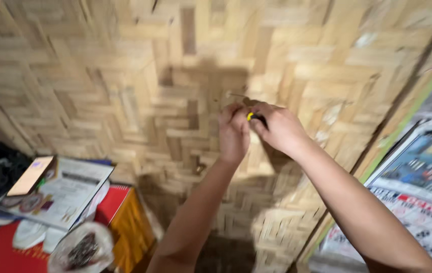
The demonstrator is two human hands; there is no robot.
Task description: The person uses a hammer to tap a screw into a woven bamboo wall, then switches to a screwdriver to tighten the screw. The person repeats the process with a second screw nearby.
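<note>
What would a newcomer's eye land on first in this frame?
Two hands meet at centre against a woven bamboo wall: the left hand and right hand pinch a small yellow-and-black tool. At lower left, papers lie on a red surface.

Both hands [253, 129] raised together, fingers pinched, arms outstretched
</note>
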